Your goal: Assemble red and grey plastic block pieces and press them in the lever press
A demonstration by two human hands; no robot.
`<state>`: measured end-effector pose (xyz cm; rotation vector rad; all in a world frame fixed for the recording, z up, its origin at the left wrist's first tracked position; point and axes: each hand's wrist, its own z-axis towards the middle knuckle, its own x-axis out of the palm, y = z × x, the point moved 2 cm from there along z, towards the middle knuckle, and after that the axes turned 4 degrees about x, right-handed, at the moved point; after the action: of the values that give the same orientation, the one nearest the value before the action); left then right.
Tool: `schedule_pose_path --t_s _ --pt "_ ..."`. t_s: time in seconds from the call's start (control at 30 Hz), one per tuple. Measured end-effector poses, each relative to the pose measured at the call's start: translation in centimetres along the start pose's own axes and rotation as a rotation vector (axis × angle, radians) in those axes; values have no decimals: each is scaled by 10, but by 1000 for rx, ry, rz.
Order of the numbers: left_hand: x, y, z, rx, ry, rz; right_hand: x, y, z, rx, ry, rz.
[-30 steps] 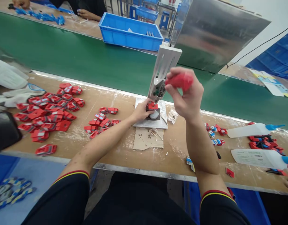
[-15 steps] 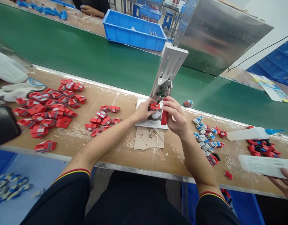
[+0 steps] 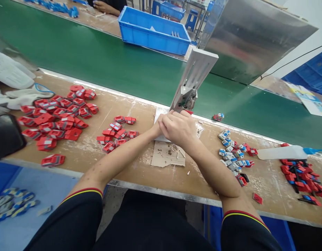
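Note:
My right hand (image 3: 179, 128) is closed, with its knuckles up, at the base of an upright metal clamp press (image 3: 193, 75). A bit of the red clamp handle (image 3: 190, 112) shows just beyond its fingers, and the palm side is hidden. My left hand (image 3: 158, 124) reaches to the same spot from the left. Its fingers are covered by the right hand, so I cannot see what they hold. The press's pale base plate (image 3: 158, 113) is partly covered by both hands. In front lies a piece of cardboard (image 3: 163, 158) with a small clear ring-shaped item on it.
Red toy-car-like parts (image 3: 56, 118) lie heaped at left, with a smaller group (image 3: 120, 133) nearer. White, blue and red pieces (image 3: 230, 153), a squeeze bottle (image 3: 281, 152) and red-black parts (image 3: 302, 176) are at right. Beyond run a green belt (image 3: 98, 62) and blue crate (image 3: 152, 31).
My right hand has swung left and over my left hand with the red clamp handle. The red part under the clamp is now hidden. At right, another person's hand and a white container have left view.

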<state>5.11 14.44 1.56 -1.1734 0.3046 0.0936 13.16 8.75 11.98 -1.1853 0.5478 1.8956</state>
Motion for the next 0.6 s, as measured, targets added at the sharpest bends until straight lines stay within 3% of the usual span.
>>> schedule_pose_path --t_s 0.1,0.17,0.3,0.4,0.5,0.6 --pt "1 -2 2 -14 42 39 30 -5 1 79 37 0" --pt "0 -5 4 -11 116 68 38 -8 2 73 61 28" --pt "-18 -10 6 9 240 96 16 -9 -12 -123 -9 171" --pt "-65 -7 0 39 302 135 -15 -20 -41 -111 -153 351" --pt "-125 6 -15 108 479 397 -35 -42 -78 172 -225 455" --pt "-163 22 -31 84 656 625 -31 -57 -108 360 -39 506"
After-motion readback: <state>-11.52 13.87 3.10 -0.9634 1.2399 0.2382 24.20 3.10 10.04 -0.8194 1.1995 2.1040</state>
